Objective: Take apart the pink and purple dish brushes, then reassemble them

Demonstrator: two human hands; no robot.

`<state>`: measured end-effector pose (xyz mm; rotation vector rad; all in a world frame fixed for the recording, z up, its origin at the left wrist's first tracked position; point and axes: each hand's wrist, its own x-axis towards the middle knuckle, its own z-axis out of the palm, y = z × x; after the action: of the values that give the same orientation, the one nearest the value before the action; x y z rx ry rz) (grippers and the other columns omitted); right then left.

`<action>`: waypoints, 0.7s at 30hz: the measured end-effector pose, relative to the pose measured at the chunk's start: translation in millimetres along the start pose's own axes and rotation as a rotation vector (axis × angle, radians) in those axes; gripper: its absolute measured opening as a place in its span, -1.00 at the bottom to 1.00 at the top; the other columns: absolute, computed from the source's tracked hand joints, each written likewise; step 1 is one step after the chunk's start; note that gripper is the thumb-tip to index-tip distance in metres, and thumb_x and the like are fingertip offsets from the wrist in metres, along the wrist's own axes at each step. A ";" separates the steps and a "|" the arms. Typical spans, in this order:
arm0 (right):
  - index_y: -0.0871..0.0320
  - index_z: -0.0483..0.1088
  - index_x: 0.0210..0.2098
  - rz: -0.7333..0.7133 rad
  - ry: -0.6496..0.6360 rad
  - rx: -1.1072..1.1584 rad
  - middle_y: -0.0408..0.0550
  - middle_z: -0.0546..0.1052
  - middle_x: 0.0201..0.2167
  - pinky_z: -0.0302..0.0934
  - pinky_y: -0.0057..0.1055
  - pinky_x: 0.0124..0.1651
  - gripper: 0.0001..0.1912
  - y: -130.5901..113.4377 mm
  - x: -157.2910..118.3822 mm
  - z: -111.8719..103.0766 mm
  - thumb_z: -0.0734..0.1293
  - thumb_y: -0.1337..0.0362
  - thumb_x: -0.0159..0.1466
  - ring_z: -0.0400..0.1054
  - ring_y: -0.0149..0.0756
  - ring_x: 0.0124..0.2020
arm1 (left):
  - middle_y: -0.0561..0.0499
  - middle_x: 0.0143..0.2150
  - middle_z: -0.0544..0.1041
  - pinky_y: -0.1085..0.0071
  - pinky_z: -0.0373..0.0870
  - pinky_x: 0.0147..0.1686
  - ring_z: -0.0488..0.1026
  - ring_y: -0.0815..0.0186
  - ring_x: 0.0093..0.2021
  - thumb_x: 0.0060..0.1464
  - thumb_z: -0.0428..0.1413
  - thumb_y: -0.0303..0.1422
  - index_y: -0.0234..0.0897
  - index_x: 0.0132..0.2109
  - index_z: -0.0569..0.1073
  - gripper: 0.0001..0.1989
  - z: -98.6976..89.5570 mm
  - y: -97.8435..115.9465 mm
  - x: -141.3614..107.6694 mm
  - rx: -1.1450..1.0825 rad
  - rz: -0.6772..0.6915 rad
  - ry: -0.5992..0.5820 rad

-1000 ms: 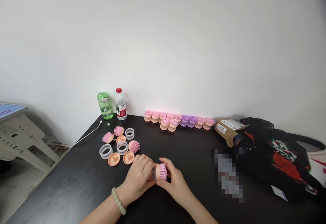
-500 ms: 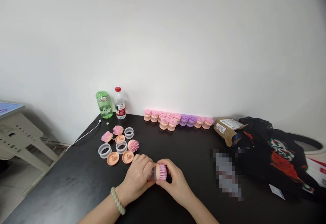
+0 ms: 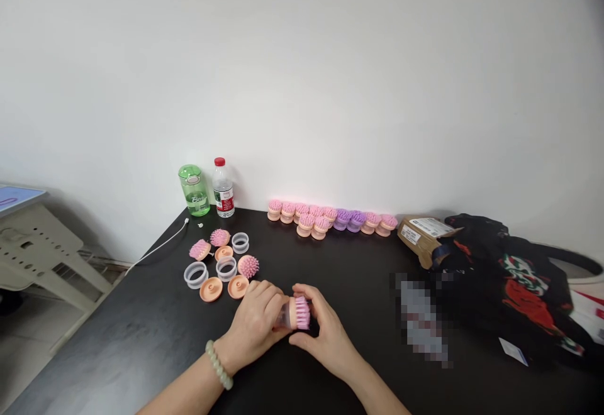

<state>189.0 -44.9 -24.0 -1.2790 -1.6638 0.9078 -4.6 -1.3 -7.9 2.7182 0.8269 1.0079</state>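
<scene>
Low over the black table [image 3: 155, 339], my left hand [image 3: 257, 317] grips the clear body of a pink-bristled brush [image 3: 301, 313], which lies sideways with its bristles to the right. My right hand [image 3: 325, 333] is curved around the bristle end, fingers apart, with a gap showing between thumb and brush. Left of my hands lie loose parts: clear rings [image 3: 196, 274], peach discs [image 3: 211, 289] and pink bristle heads [image 3: 248, 266]. A bead bracelet is on my left wrist.
Along the wall stand several pink brushes [image 3: 305, 225] and purple ones [image 3: 355, 221]. A green bottle [image 3: 194, 192], a water bottle [image 3: 223, 188] and a white cable [image 3: 158, 248] are at the back left. A brown package [image 3: 419, 239] and black bag [image 3: 486, 295] lie right.
The fingers of my right hand have spread and loosened from the brush. My left hand still holds it. The view has shifted slightly.
</scene>
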 end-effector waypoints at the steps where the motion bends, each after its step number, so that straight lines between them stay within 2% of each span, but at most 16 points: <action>1: 0.04 0.24 0.15 0.026 -0.003 0.008 0.01 0.42 0.10 0.25 -0.12 0.17 -0.31 0.6 0.2 0.1 0.43 0.42 0.04 0.34 -0.07 0.12 | -0.08 -0.17 0.49 0.22 0.27 -0.27 0.36 0.15 -0.23 0.18 0.19 -0.32 -0.29 -0.03 0.33 -0.73 0.0 -0.1 0.0 0.003 -0.001 0.002; 3: 0.07 0.29 0.09 0.046 -0.013 -0.003 0.00 0.48 -0.01 0.31 -0.14 0.07 -0.46 0.7 0.9 -0.2 0.40 0.37 0.11 0.41 -0.10 0.01 | -0.08 -0.17 0.49 0.22 0.27 -0.26 0.36 0.15 -0.23 0.18 0.18 -0.35 -0.28 -0.03 0.33 -0.74 0.1 0.1 -0.4 0.007 -0.001 -0.006; 5: 0.06 0.34 0.00 0.004 -0.018 -0.025 -0.05 0.49 -0.06 0.32 -0.19 0.05 -0.56 -0.5 1.4 -1.2 0.36 0.42 0.12 0.42 -0.14 -0.03 | -0.07 -0.18 0.50 0.22 0.27 -0.26 0.36 0.15 -0.22 0.18 0.17 -0.36 -0.28 -0.03 0.34 -0.75 0.1 0.6 -1.1 0.009 -0.003 -0.017; 8: 0.03 0.32 0.03 -0.048 -0.004 -0.025 -0.06 0.43 0.05 0.24 -0.18 0.15 -0.42 -1.1 1.3 -2.2 0.37 0.52 0.03 0.34 -0.14 0.09 | -0.08 -0.17 0.51 0.21 0.27 -0.26 0.37 0.14 -0.23 0.18 0.18 -0.31 -0.28 -0.04 0.35 -0.75 0.0 0.8 -1.8 0.006 -0.005 -0.028; 11: 0.02 0.22 0.15 0.020 -0.017 0.009 -0.03 0.42 0.06 0.23 -0.12 0.17 -0.28 1.4 1.0 -1.6 0.42 0.46 0.02 0.35 -0.10 0.10 | -0.09 -0.16 0.51 0.20 0.27 -0.26 0.37 0.13 -0.23 0.17 0.19 -0.29 -0.28 -0.05 0.36 -0.73 -0.2 0.6 -1.6 0.002 -0.007 -0.035; 13: 0.04 0.22 0.14 0.066 -0.029 0.024 -0.04 0.46 -0.03 0.28 -0.12 0.11 -0.34 1.8 0.8 -1.2 0.41 0.42 0.06 0.41 -0.13 0.00 | -0.09 -0.17 0.51 0.20 0.27 -0.26 0.37 0.13 -0.22 0.17 0.19 -0.32 -0.27 -0.04 0.36 -0.74 0.0 0.5 -1.1 -0.003 -0.003 -0.041; 15: 0.04 0.27 0.07 0.058 -0.030 0.019 -0.08 0.47 -0.08 0.30 -0.16 0.07 -0.43 -0.2 0.5 -1.5 0.37 0.46 0.07 0.43 -0.17 -0.06 | -0.09 -0.17 0.51 0.21 0.27 -0.26 0.38 0.13 -0.22 0.17 0.18 -0.33 -0.28 -0.04 0.35 -0.75 0.4 0.4 -0.6 -0.008 0.000 -0.045; 17: 0.01 0.31 0.01 0.002 -0.026 0.007 -0.10 0.46 -0.04 0.27 -0.20 0.11 -0.43 -2.8 0.0 -2.0 0.34 0.53 0.03 0.40 -0.19 -0.01 | -0.09 -0.17 0.51 0.21 0.27 -0.27 0.38 0.13 -0.22 0.18 0.18 -0.31 -0.28 -0.04 0.35 -0.74 0.4 0.3 -0.4 -0.010 -0.002 -0.039; 19: -0.01 0.30 0.04 -0.036 -0.028 0.007 -0.10 0.42 0.05 0.20 -0.20 0.19 -0.37 -3.2 -0.3 -1.7 0.34 0.56 0.00 0.33 -0.17 0.11 | -0.09 -0.17 0.51 0.21 0.28 -0.27 0.37 0.14 -0.23 0.17 0.19 -0.28 -0.28 -0.04 0.35 -0.72 0.0 0.1 -0.5 -0.015 -0.006 -0.029; 21: -0.01 0.26 0.10 -0.003 -0.022 0.041 -0.07 0.39 0.11 0.21 -0.18 0.20 -0.30 -0.6 0.1 -0.4 0.38 0.53 -0.01 0.30 -0.14 0.15 | -0.08 -0.17 0.50 0.22 0.28 -0.28 0.37 0.15 -0.24 0.17 0.20 -0.29 -0.27 -0.04 0.34 -0.72 -0.5 0.1 -0.9 -0.017 -0.010 -0.022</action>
<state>189.0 -44.9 -23.3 -1.2430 -1.6548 0.9524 -5.4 -1.9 -8.0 2.7031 0.8233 0.9774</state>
